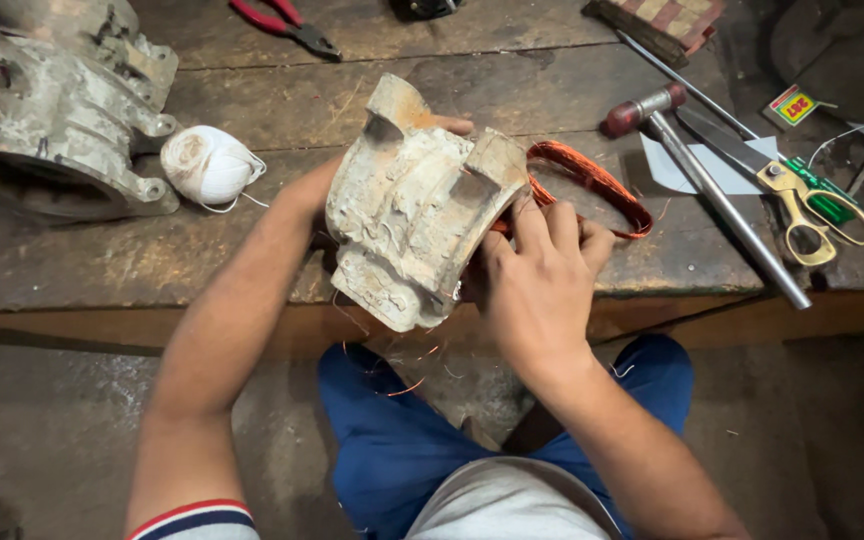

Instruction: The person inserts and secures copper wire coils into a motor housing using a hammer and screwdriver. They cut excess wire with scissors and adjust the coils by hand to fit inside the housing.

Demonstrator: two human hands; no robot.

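Note:
A worn, pale metal motor housing (410, 205) is tilted on the front edge of the wooden workbench (252, 250). My left hand (317, 190) reaches behind it and grips its far side; a fingertip shows near the top. My right hand (537, 270) is pressed against the housing's open right end, its fingers on a loop of orange copper wire coil (592, 180) that sticks out from the opening onto the bench.
A second, larger metal housing (52, 110) sits at the back left, beside a ball of white string (207, 163). Red pliers (287, 25) lie at the back. A hammer (702, 170), scissors (792, 185) and a green screwdriver lie to the right. Blue trousers (402, 440) show below.

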